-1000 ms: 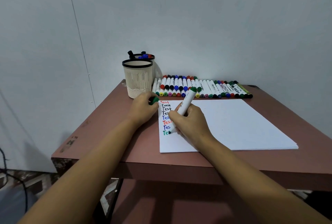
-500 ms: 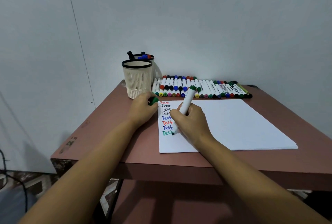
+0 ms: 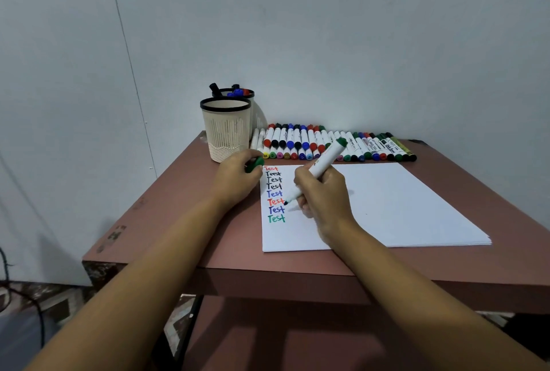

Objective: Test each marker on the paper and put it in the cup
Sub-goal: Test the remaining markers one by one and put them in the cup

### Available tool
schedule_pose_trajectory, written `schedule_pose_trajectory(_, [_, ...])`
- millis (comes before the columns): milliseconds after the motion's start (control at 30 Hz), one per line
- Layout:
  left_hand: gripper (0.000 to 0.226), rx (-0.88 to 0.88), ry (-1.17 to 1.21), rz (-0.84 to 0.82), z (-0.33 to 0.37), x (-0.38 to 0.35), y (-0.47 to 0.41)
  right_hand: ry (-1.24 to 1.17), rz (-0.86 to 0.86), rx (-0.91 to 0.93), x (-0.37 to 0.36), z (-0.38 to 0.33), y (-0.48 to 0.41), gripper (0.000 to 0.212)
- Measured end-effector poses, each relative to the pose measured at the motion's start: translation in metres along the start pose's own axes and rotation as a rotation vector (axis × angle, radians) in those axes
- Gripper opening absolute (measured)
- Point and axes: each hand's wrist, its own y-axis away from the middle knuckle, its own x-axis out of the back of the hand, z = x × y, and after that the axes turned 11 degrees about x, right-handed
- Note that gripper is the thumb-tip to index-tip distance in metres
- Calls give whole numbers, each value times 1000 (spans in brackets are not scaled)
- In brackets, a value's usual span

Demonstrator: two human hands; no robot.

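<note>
My right hand (image 3: 324, 196) grips an uncapped white marker with a green end (image 3: 323, 163), its tip lifted just above the white paper (image 3: 393, 204) beside the red and blue words. A column of "Test" words (image 3: 275, 193) runs down the paper's left edge, the lowest one in green. My left hand (image 3: 238, 178) rests at the paper's top-left corner and holds the green cap (image 3: 254, 163). A beige cup with a black rim (image 3: 225, 129) stands behind my left hand, showing nothing inside. A second cup (image 3: 242, 93) behind it holds several markers.
A long row of capped markers (image 3: 333, 144) lies along the wall behind the paper. The brown table (image 3: 166, 207) ends in a front edge near my forearms and a left edge past the cups. The wall stands close behind.
The green "Test" is now fully written. My right hand has lifted the marker's tip off the paper and drawn it up and right. My left hand has stayed put.
</note>
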Motion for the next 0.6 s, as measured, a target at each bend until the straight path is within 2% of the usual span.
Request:
schedule_pose_trajectory(133, [34, -54, 18, 17, 0, -2, 1, -175, 20, -11, 5, -3, -7, 15])
schedule_pose_trajectory(233, [38, -16, 56, 41, 0, -3, -1, -222, -12, 16, 10, -8, -23, 14])
schedule_pose_trajectory(600, [28, -123, 40, 24, 0, -5, -2, -125, -58, 42, 4, 6, -64, 5])
